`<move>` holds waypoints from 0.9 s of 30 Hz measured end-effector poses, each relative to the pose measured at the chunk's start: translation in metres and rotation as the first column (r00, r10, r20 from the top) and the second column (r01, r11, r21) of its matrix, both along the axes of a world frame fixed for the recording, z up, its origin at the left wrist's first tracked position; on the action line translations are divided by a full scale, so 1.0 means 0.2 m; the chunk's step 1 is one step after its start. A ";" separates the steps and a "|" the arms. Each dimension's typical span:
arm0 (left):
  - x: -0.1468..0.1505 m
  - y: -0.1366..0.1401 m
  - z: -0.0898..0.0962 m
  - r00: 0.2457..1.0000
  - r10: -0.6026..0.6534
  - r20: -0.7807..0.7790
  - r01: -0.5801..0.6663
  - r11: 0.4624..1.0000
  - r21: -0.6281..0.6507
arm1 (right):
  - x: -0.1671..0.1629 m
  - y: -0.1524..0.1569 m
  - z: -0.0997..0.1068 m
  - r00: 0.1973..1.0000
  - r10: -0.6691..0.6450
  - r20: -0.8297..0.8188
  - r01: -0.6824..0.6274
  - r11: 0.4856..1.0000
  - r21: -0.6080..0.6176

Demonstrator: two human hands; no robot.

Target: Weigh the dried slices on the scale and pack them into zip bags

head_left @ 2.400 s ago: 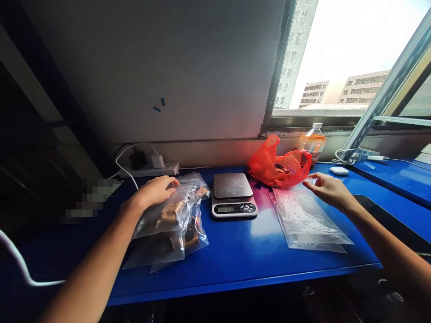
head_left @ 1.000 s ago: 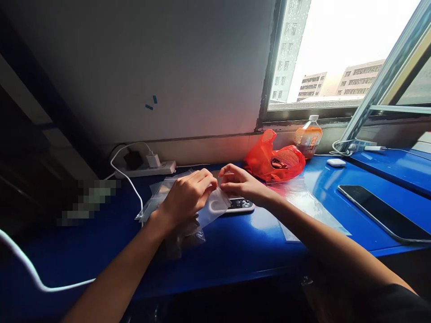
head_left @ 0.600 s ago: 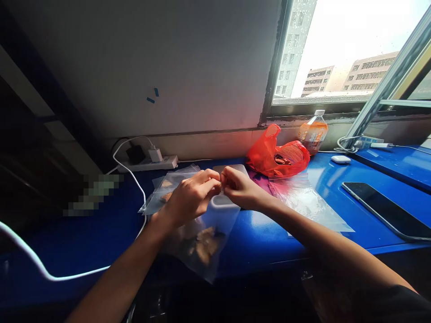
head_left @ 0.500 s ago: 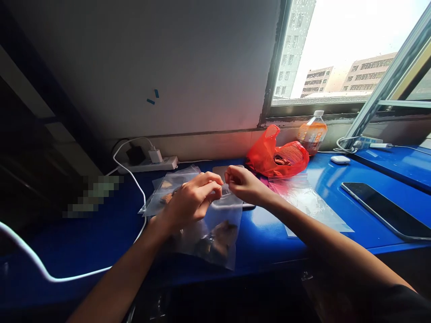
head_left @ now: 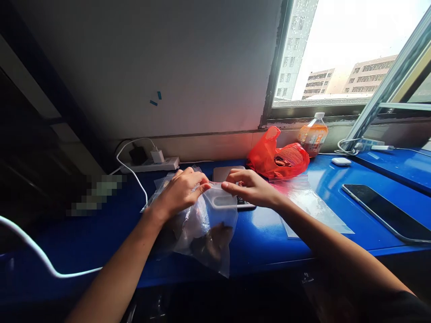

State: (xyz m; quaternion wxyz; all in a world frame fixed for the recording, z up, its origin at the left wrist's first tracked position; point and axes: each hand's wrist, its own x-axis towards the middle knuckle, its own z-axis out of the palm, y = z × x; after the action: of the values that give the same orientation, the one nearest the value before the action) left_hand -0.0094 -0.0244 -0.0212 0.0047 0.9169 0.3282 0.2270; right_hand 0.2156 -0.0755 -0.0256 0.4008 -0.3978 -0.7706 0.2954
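Observation:
A clear plastic zip bag with brownish pieces at its bottom hangs over the front of the blue table. My left hand pinches the bag's top edge between thumb and fingers. On the same edge, a little to the right, my right hand pinches too, with thumb and index finger. The bag's mouth runs between the two hands. Behind and under them lies a small digital scale, partly covered by the bag and my right hand. More clear bags lie behind my left hand, mostly hidden.
A red plastic bag with dark contents stands at the back, beside a drink bottle. Flat clear bags, a phone and a white case lie to the right. A power strip and white cable are on the left.
My hands have spread slightly apart along the bag's top edge, their fingers less curled. The bag's lower part has swung a little to the left.

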 end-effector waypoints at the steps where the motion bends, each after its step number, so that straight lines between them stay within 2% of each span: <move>1: -0.02 0.02 0.00 1.000 -0.002 0.016 0.002 1.000 -0.016 | 0.01 0.01 0.01 0.999 -0.012 -0.035 0.012 1.000 -0.008; 4: -0.05 0.04 0.03 0.976 0.002 0.216 0.004 1.000 -0.027 | 0.03 0.01 0.04 0.973 -0.101 -0.206 0.092 0.994 -0.052; 6: -0.06 0.02 0.07 0.920 0.021 0.391 -0.013 1.000 -0.022 | 0.06 0.00 0.06 0.931 -0.195 -0.308 0.172 0.980 -0.099; 8: -0.06 0.00 0.13 0.842 0.020 0.539 -0.028 1.000 0.006 | 0.09 -0.04 0.06 0.902 -0.280 -0.327 0.241 0.958 -0.155; 11: -0.01 -0.03 0.23 0.745 -0.035 0.666 -0.038 0.995 0.094 | 0.14 -0.13 0.00 0.901 -0.347 -0.259 0.283 0.925 -0.256; 14: 0.07 -0.06 0.31 0.691 -0.075 0.719 -0.050 0.987 0.151 | 0.14 -0.22 -0.08 0.895 -0.323 -0.308 0.190 0.900 -0.392; 17: 0.17 -0.09 0.35 0.645 -0.139 0.752 0.024 0.987 0.161 | 0.11 -0.26 -0.12 0.820 -0.263 -0.508 -0.013 0.880 -0.475; 19: 0.21 -0.11 0.35 0.661 -0.193 0.725 0.130 0.981 0.143 | 0.10 -0.27 -0.11 0.752 -0.281 -0.597 -0.025 0.892 -0.452; 21: 0.22 -0.13 0.33 0.717 -0.215 0.663 0.229 0.971 0.066 | 0.12 -0.29 -0.08 0.718 -0.334 -0.610 0.083 0.912 -0.401; 24: 0.21 -0.14 0.30 0.799 -0.232 0.555 0.301 0.953 -0.035 | 0.22 -0.33 -0.03 0.740 -0.387 -0.549 0.262 0.919 -0.295; 26: 0.19 -0.13 0.27 0.831 -0.270 0.487 0.324 0.946 -0.028 | 0.32 -0.37 -0.02 0.755 -0.461 -0.466 0.416 0.886 -0.204; 27: 0.18 -0.11 0.25 0.845 -0.285 0.452 0.330 0.944 -0.021 | 0.38 -0.39 -0.03 0.736 -0.530 -0.422 0.515 0.842 -0.159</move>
State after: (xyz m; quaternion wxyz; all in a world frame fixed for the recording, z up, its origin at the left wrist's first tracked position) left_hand 0.0260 -0.0473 0.0292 0.1602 0.8804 0.1779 0.4095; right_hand 0.2911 -0.1541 -0.0309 0.6280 -0.5248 -0.5089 0.2669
